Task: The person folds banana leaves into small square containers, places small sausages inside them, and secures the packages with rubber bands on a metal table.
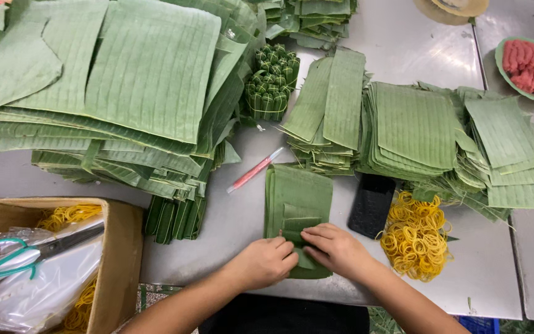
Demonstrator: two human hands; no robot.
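Head view showed the left hand (266, 260) and right hand (335, 247), fingers curled, pinching a small folded leaf piece (298, 227) on the banana leaf sheet (298, 195) left of the rubber bands (416, 235); it looked light, limp, tear-prone, best held at the folded edge.

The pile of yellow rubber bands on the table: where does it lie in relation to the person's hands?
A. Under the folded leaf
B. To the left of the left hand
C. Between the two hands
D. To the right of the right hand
D: the loose yellow rubber bands lie on the metal table just right of the right hand, beside a black phone.
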